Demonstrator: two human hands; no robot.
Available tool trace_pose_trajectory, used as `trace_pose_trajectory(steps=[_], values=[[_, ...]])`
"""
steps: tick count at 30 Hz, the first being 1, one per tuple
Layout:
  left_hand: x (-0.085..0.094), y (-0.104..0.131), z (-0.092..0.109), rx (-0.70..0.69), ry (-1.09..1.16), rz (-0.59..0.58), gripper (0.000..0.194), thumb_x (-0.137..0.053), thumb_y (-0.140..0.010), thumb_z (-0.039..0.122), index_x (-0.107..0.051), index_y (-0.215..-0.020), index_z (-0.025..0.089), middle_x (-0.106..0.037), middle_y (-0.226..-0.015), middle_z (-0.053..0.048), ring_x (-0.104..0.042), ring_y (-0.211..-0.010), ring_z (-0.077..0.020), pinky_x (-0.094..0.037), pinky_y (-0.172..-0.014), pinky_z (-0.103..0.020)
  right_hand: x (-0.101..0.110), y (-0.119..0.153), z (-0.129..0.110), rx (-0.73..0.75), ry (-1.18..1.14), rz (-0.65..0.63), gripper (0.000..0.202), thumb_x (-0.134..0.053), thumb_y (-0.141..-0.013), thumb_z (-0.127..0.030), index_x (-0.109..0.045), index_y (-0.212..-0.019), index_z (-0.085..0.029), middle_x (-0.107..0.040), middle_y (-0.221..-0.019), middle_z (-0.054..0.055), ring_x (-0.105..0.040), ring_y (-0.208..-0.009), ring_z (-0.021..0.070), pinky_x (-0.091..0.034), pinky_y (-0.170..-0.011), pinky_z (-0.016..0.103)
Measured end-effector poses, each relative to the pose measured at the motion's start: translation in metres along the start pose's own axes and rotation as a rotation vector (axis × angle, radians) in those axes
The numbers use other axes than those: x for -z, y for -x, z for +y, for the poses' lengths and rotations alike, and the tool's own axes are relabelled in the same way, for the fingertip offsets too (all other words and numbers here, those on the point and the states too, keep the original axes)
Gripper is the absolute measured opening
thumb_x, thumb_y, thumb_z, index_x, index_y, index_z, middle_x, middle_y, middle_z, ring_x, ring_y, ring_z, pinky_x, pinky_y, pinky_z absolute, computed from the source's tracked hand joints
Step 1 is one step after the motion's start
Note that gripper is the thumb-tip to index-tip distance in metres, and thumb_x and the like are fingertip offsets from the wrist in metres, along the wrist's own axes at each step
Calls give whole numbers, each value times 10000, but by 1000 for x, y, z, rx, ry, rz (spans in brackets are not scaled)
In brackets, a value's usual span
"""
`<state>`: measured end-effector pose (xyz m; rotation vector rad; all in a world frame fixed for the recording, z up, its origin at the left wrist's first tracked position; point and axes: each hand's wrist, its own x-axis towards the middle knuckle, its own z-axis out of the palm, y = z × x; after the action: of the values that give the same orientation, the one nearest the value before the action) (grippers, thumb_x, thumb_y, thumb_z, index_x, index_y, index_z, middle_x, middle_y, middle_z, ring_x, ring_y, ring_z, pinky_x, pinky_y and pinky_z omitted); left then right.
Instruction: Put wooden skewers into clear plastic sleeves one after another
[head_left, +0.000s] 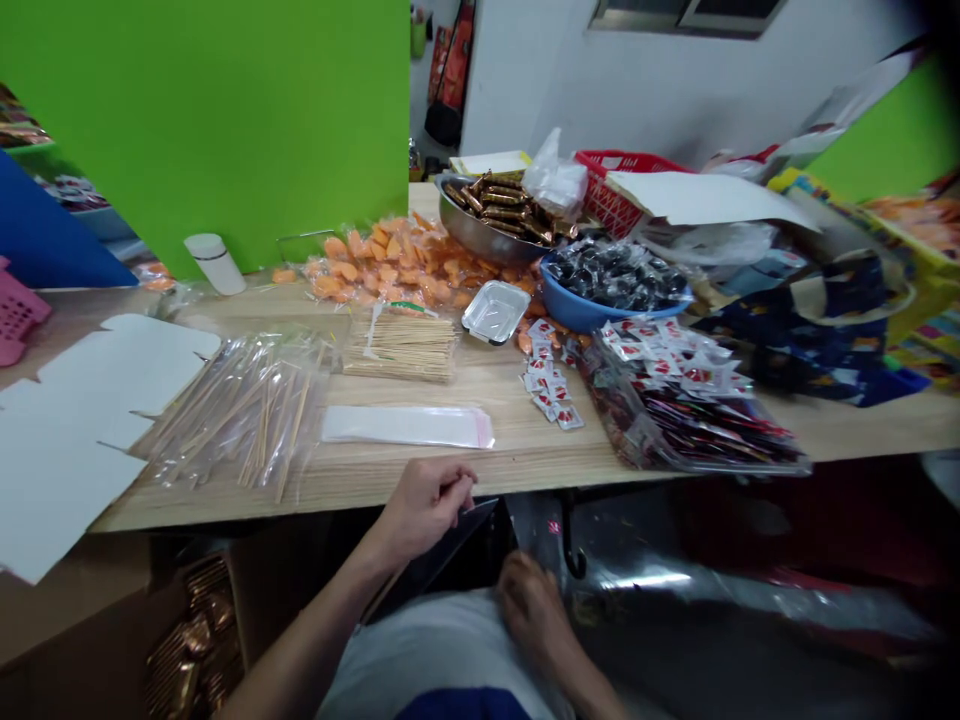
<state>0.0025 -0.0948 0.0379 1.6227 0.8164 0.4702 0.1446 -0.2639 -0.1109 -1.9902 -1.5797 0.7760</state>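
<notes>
Left hand [431,500] at table [510,470] edge: fingers curled, nothing seen held. Right hand [531,603]: grip cannot tell. From left hand: sleeves [405,427] at eleven, seemingly unfilled; sticks [264,430] at ten, seemingly bagged; bundle [405,346] at twelve, apparently unused.

Looks like a small packing workshop, judging by the tabletop [547,465] loaded with bulk goods: wrapped orange pieces [405,262], a full metal bowl [471,229] and blue basin [576,311] at the far side, bundled sticks [409,345] and clear sleeves [407,426] nearer, sachets [675,355] right.

The flat sleeves [405,427] look glossy plastic, the sticks [412,350] matt wood.
</notes>
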Motion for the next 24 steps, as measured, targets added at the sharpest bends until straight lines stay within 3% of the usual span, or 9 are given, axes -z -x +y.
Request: trace_pose_trajectory(steps=[3, 6, 8, 11, 13, 16, 19, 24], values=[[8, -4, 1, -1, 128, 72, 133, -475, -783, 200, -586, -797, 128, -587, -594, 7, -501, -412, -72, -379, -423, -174, -9, 12, 37, -139, 163, -7, 28, -556, -668, -183, -543, -643, -187, -600, -780, 60, -578, -766, 213, -391, -644, 287], [14, -7, 2, -26, 255, 186, 101, -514, -776, 214, -564, -749, 130, -592, -597, 6, -527, -431, -73, -399, -446, -176, 16, 0, 48, -144, 199, -12, 58, -527, -657, -138, -544, -619, -178, -598, -749, 70, -580, -704, 194, -401, -626, 276], [14, -9, 2, -31, 336, 260, 104, -546, -769, 223, -548, -724, 130, -602, -590, 4, -539, -439, -75, -410, -464, -179, 44, -16, 31, -98, 156, 37, 152, -471, -720, -140, -539, -591, -180, -577, -689, 60, -564, -664, 183, -403, -624, 280], [7, -9, -1, -2, 420, 322, 125, -582, -758, 238, -530, -721, 130, -616, -573, 4, -541, -431, -77, -407, -459, -179, 81, -45, -24, 44, -132, 121, 185, -478, -814, -273, -564, -677, -184, -565, -693, 41, -540, -665, 169, -420, -630, 276], [0, -8, -4, 36, 472, 318, 152, -605, -748, 262, -527, -731, 132, -620, -569, 6, -536, -428, -80, -423, -459, -188, 93, -64, -66, 53, -429, 156, 176, -526, -814, -340, -590, -772, -182, -599, -726, 38, -558, -697, 163, -448, -654, 269], [-7, -3, -10, 70, 508, 281, 186, -634, -729, 289, -533, -732, 134, -613, -564, 14, -538, -436, -85, -446, -468, -202, 91, -87, -112, 49, -824, 106, 199, -624, -749, -371, -601, -801, -181, -629, -745, 26, -572, -673, 148, -470, -651, 268], [-3, 2, -14, 80, 498, 267, 190, -633, -733, 296, -538, -741, 132, -603, -561, 19, -556, -443, -90, -403, -439, -180, 80, -99, -129, 14, -973, 65, 195, -680, -703, -331, -571, -661, -175, -588, -613, -13, -536, -581, 118, -445, -584, 240], [7, 5, -20, 38, 517, 185, 231, -620, -740, 287, -577, -885, 112, -618, -591, -1, -596, -491, -117, -360, -425, -175, 73, -100, -124, -16, -1061, 55, 200, -690, -693, -304, -553, -644, -166, -534, -564, -37, -468, -511, 87, -389, -508, 212]])
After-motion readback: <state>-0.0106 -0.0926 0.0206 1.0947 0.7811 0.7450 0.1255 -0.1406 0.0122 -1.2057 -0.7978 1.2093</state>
